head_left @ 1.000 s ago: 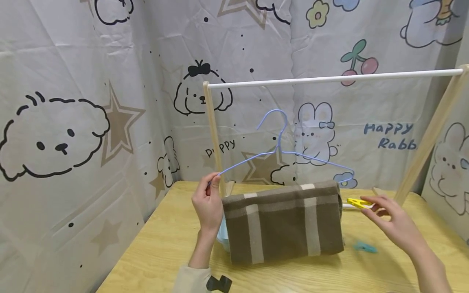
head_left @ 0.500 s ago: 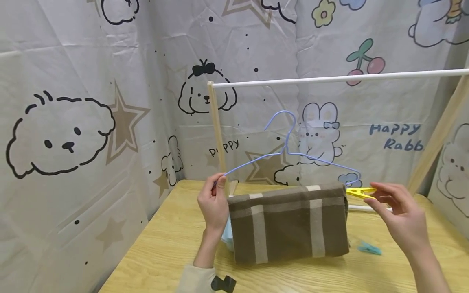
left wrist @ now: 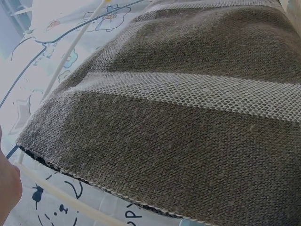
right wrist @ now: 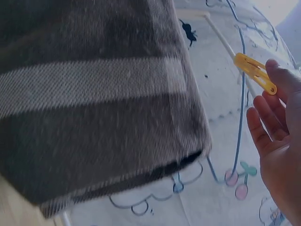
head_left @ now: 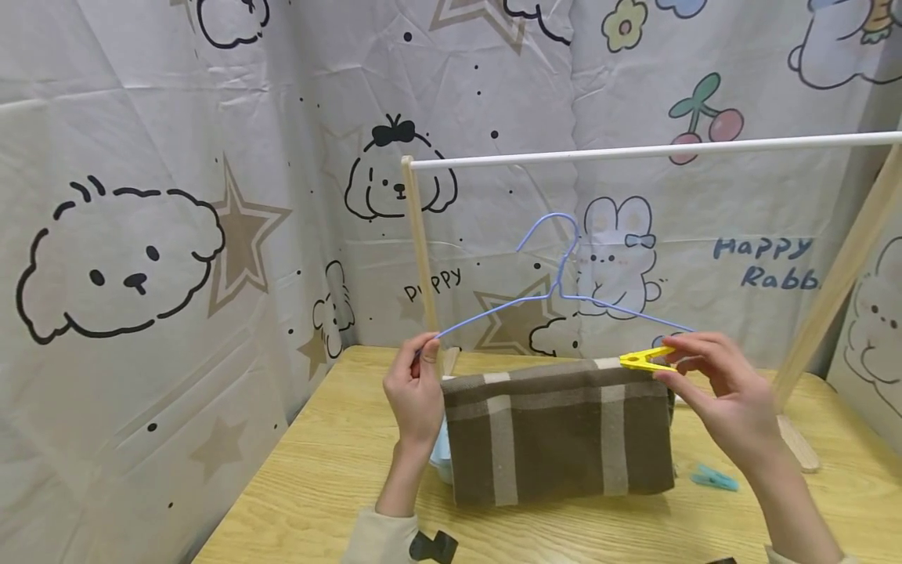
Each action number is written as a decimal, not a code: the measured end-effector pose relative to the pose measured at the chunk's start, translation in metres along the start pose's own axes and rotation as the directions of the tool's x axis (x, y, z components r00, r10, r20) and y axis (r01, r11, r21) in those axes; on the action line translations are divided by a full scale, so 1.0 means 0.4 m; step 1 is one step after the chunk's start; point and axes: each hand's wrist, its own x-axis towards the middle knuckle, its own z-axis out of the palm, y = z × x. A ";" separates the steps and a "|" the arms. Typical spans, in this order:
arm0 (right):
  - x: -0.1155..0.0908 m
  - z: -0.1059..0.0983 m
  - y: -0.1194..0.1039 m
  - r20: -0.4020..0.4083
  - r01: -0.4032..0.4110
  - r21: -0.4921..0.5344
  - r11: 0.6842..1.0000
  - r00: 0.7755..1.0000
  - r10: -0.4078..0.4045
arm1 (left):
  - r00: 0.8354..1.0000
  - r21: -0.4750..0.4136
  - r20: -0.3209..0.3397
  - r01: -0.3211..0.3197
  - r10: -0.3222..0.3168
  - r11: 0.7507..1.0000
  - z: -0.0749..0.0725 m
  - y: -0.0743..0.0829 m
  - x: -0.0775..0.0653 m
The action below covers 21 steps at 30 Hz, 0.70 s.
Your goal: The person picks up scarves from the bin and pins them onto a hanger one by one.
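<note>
A brown plaid cloth point(head_left: 557, 439) hangs folded over the lower part of a blue wire hanger point(head_left: 558, 290). My left hand point(head_left: 414, 392) pinches the hanger's left corner beside the cloth's top edge. In my right hand point(head_left: 733, 392) a yellow clothespin point(head_left: 644, 359) is pinched between thumb and fingers, its tip overlapping the cloth's upper right edge in the head view. The right wrist view shows the yellow clothespin point(right wrist: 254, 73) apart from the cloth point(right wrist: 94, 117), in front of the hanger wire. Cloth fills most of the left wrist view; the hanger's lower bar is hidden.
Behind the hanger stands a rack with a white rail point(head_left: 634, 153) and wooden posts point(head_left: 838, 282). A teal clothespin point(head_left: 715, 477) lies on the wooden table point(head_left: 317, 470), right of the cloth. A light blue container point(head_left: 441, 456) is partly hidden behind the cloth.
My right hand has moved left and up with the yellow clothespin, from right of the cloth to its upper right edge. My left hand keeps its grip on the hanger.
</note>
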 end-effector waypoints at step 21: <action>0.126 0.184 -0.011 0.250 0.238 -0.153 0.959 0.948 -0.195 | 0.999 -0.020 -0.013 -0.042 0.042 0.999 0.005 -0.006 -0.001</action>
